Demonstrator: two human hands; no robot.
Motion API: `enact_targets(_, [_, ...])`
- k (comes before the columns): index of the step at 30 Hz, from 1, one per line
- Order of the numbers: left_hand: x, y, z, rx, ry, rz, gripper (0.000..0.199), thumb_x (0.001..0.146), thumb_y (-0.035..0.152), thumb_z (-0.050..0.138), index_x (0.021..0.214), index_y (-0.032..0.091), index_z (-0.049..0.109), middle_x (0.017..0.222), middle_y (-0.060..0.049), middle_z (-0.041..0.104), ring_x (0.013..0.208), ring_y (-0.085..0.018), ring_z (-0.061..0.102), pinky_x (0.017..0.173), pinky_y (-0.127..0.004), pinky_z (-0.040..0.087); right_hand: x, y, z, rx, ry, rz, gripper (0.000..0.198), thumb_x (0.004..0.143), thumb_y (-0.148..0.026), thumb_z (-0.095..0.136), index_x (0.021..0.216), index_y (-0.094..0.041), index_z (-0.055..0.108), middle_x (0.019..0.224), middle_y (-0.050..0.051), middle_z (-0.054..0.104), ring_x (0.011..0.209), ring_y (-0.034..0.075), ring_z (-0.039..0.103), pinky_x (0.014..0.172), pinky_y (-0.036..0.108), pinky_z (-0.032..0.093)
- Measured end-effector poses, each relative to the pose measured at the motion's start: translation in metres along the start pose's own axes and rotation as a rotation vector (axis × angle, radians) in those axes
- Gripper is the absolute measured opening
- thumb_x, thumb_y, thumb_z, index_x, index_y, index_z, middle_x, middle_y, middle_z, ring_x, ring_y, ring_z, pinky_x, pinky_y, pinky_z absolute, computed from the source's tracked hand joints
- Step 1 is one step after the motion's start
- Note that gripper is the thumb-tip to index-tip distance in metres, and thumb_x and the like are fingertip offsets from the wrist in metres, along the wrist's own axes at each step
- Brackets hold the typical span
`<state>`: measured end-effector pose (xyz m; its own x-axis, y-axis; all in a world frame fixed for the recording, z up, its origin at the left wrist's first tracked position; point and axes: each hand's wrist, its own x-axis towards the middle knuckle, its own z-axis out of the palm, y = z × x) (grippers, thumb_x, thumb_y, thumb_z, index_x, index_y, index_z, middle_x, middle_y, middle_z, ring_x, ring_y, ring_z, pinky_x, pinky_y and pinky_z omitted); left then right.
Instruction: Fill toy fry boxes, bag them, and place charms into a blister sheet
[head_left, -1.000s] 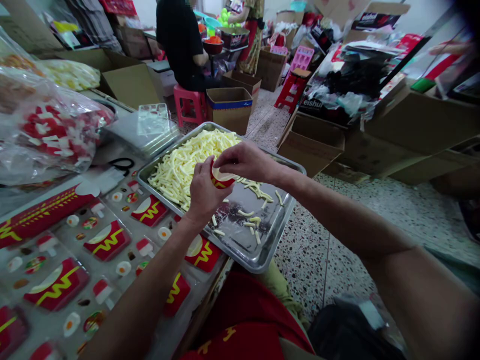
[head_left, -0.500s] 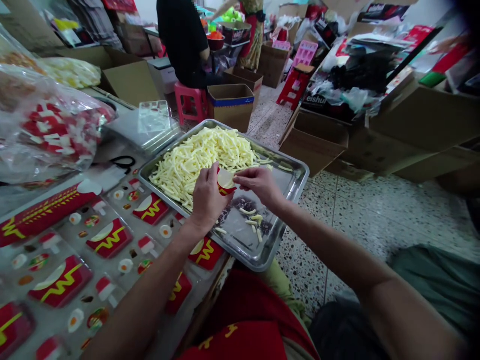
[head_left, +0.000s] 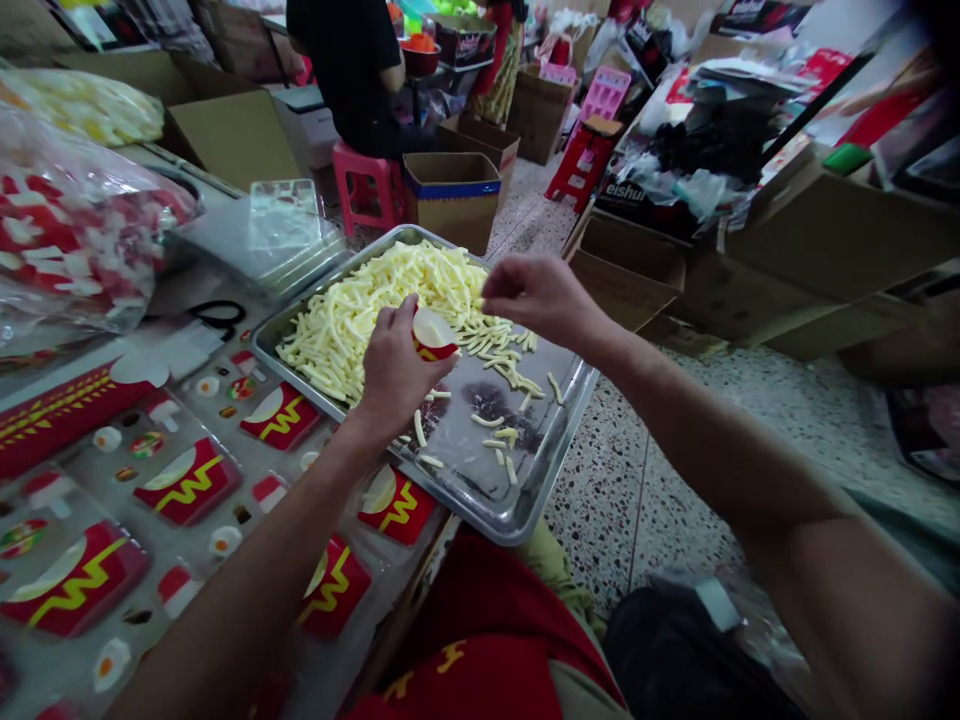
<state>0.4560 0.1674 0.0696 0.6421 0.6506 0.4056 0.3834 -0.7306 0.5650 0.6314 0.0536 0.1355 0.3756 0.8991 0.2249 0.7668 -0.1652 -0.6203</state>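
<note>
My left hand [head_left: 391, 362] is closed around a small red fry carton [head_left: 435, 350] with a pale inside, tilted over the metal tray [head_left: 541, 495]. Behind it a heap of pale yellow toy French fries [head_left: 375, 300] fills the tray's far left half. Above the heap's right edge, my right hand [head_left: 536, 295] hovers with its fingers curled together. Whatever lies between those fingertips, if anything, is hidden. Loose fries [head_left: 491, 420] are scattered over the tray's near part.
Plastic trays with red fry cartons [head_left: 187, 480] and small toy foods cover the table at left. Black-handled scissors [head_left: 217, 318] and a clear bag of red-and-white pieces [head_left: 75, 230] lie beyond. Cardboard boxes [head_left: 454, 200] and a pink stool [head_left: 367, 190] stand behind, near a seated person [head_left: 349, 70].
My right hand has moved up and away from the carton, over the fries. More fries now lie spread across the tray's middle. My left hand keeps hold of the carton.
</note>
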Motion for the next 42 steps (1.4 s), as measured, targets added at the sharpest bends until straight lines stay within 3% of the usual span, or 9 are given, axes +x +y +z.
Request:
enact_targets(3, [-0.004, -0.018, -0.010, 0.018, -0.037, -0.038, 0.085, 0.066, 0.035, 0.085, 0.140, 0.017, 0.047, 0.127, -0.013, 0.057, 0.117, -0.031, 0.057, 0.104, -0.043, 0.047, -0.031, 0.028, -0.007, -0.432, -0.069, 0.208, 0.025, 0.082, -0.042, 0.075, 0.073, -0.018, 0.074, 0.061, 0.000, 0.061, 0.058, 0.013, 0.052, 0.057, 0.027, 0.032])
enact_targets(6, [-0.004, -0.022, -0.017, 0.037, -0.051, -0.043, 0.085, 0.066, 0.037, 0.085, 0.139, 0.016, 0.048, 0.126, -0.013, 0.058, 0.117, -0.031, 0.057, 0.103, -0.042, 0.047, -0.055, 0.043, 0.009, -0.706, -0.213, 0.367, 0.044, 0.086, -0.058, 0.067, 0.069, -0.019, 0.076, 0.062, 0.006, 0.064, 0.060, 0.018, 0.056, 0.055, 0.030, 0.031])
enact_targets(11, [-0.005, -0.013, -0.015, 0.027, -0.076, -0.009, 0.085, 0.066, 0.040, 0.085, 0.139, 0.016, 0.048, 0.126, -0.013, 0.058, 0.117, -0.031, 0.058, 0.103, -0.041, 0.047, -0.068, 0.045, 0.043, -0.755, -0.248, 0.410, 0.026, 0.079, -0.044, 0.073, 0.076, -0.019, 0.077, 0.074, 0.010, 0.070, 0.068, 0.022, 0.061, 0.056, 0.031, 0.033])
enact_targets(15, [-0.015, -0.014, -0.011, 0.028, -0.092, -0.008, 0.083, 0.067, 0.039, 0.085, 0.138, 0.017, 0.049, 0.125, -0.013, 0.059, 0.114, -0.030, 0.059, 0.101, -0.040, 0.049, -0.069, 0.052, 0.046, -0.518, -0.260, 0.392, 0.008, 0.067, -0.027, 0.075, 0.067, -0.020, 0.073, 0.062, 0.002, 0.064, 0.058, 0.015, 0.054, 0.052, 0.027, 0.030])
enact_targets(21, [-0.028, -0.016, -0.020, 0.050, -0.135, -0.002, 0.083, 0.066, 0.039, 0.085, 0.139, 0.017, 0.049, 0.123, -0.012, 0.060, 0.113, -0.030, 0.060, 0.100, -0.039, 0.049, -0.061, 0.064, 0.024, 0.374, -0.228, 0.522, 0.018, 0.061, -0.034, 0.074, 0.060, -0.018, 0.065, 0.052, -0.004, 0.054, 0.048, 0.008, 0.045, 0.049, 0.022, 0.035])
enact_targets(32, [-0.065, 0.030, 0.015, -0.042, -0.342, 0.054, 0.087, 0.064, 0.040, 0.086, 0.139, 0.016, 0.049, 0.127, -0.014, 0.060, 0.111, -0.030, 0.063, 0.097, -0.038, 0.050, -0.074, 0.036, 0.029, 0.919, 0.197, 0.548, 0.033, 0.054, -0.036, 0.082, 0.068, -0.019, 0.059, 0.062, -0.002, 0.060, 0.053, 0.010, 0.052, 0.053, 0.024, 0.046])
enact_targets(36, [-0.069, 0.039, 0.024, -0.035, -0.195, 0.074, 0.080, 0.071, 0.038, 0.080, 0.140, 0.013, 0.047, 0.125, -0.014, 0.059, 0.111, -0.029, 0.061, 0.098, -0.037, 0.049, -0.075, 0.018, 0.049, 0.553, 0.167, 0.391, 0.018, 0.066, -0.031, 0.073, 0.066, -0.018, 0.061, 0.060, -0.001, 0.060, 0.054, 0.012, 0.052, 0.054, 0.025, 0.042])
enact_targets(40, [-0.066, 0.038, 0.028, 0.091, -0.154, 0.138, 0.071, 0.075, 0.026, 0.072, 0.141, 0.011, 0.048, 0.118, -0.014, 0.061, 0.109, -0.030, 0.059, 0.098, -0.038, 0.048, -0.077, -0.007, 0.056, -0.257, -0.121, 0.191, 0.014, 0.082, -0.020, 0.060, 0.076, -0.015, 0.071, 0.074, 0.007, 0.068, 0.069, 0.017, 0.058, 0.064, 0.029, 0.040])
enact_targets(42, [-0.060, 0.039, 0.029, 0.144, -0.153, 0.141, 0.069, 0.075, 0.021, 0.069, 0.140, 0.011, 0.049, 0.117, -0.014, 0.061, 0.109, -0.030, 0.059, 0.098, -0.039, 0.048, -0.072, -0.019, 0.049, -0.469, -0.266, 0.129, 0.023, 0.088, -0.017, 0.052, 0.080, -0.013, 0.074, 0.082, 0.012, 0.070, 0.075, 0.019, 0.059, 0.069, 0.031, 0.040])
